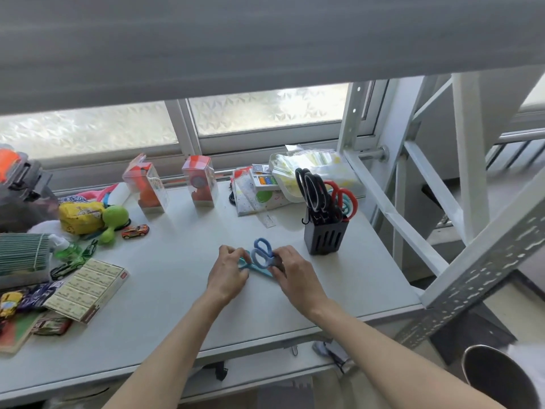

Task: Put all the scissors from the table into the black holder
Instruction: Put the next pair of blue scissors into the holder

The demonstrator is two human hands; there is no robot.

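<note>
both hands pinch scissors at mid-table: the right hand grips the blue-handled scissors, the left hand holds the teal scissors lying beneath. to the right, the black holder stands with black, red and teal pairs inside.
</note>
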